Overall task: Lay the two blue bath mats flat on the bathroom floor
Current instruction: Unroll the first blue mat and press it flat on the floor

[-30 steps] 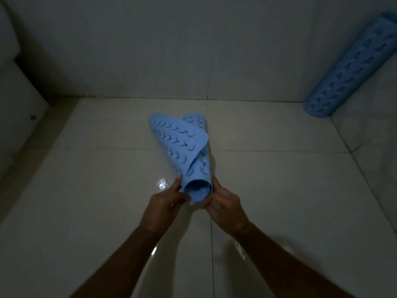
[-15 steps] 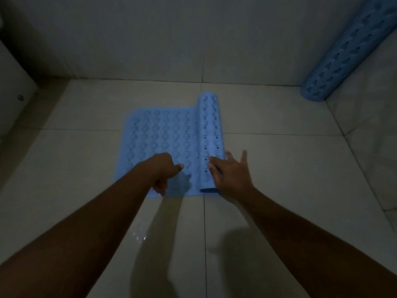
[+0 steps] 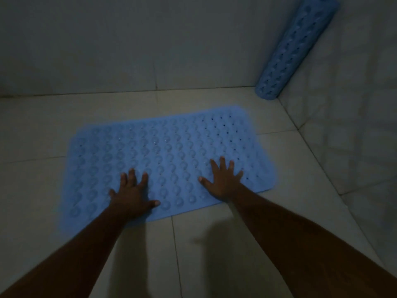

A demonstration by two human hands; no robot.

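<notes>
We press our left hand (image 3: pixel 131 194) and right hand (image 3: pixel 223 179), fingers spread, on the mat (image 3: pixel 171 147) under them so it lies flat.

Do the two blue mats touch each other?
Apart. The head view shows bare floor between the flat mat and the rolled mat leaning in the corner.

There are two blue bath mats: one flat mat (image 3: pixel 171 155) and one rolled mat (image 3: pixel 294 50). Two hands: left hand (image 3: pixel 131 195), right hand (image 3: pixel 223 179).
</notes>
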